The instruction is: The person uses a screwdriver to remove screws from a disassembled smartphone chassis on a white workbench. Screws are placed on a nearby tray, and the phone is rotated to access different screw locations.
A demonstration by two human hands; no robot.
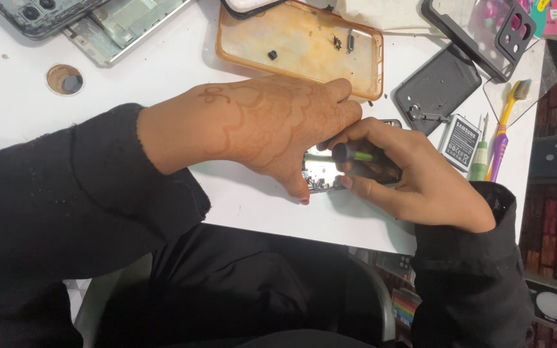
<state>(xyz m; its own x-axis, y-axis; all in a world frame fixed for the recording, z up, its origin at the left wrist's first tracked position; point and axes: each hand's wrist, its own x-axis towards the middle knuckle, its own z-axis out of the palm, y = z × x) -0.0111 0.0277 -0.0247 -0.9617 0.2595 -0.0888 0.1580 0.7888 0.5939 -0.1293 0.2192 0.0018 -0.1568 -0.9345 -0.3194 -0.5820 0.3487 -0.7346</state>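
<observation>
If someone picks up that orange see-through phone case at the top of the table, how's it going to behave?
The orange phone case is a thin, open shell, so it is probably light and likely to flex. Small dark loose bits lie inside it; tilting it would likely spill them. Lying flat on the white table, it should slide, not roll.

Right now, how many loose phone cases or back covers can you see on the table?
3. An orange-rimmed clear case above the left hand, a dark clear case at top right, a grey back cover beside the right hand. Others may lie outside the view.
</observation>
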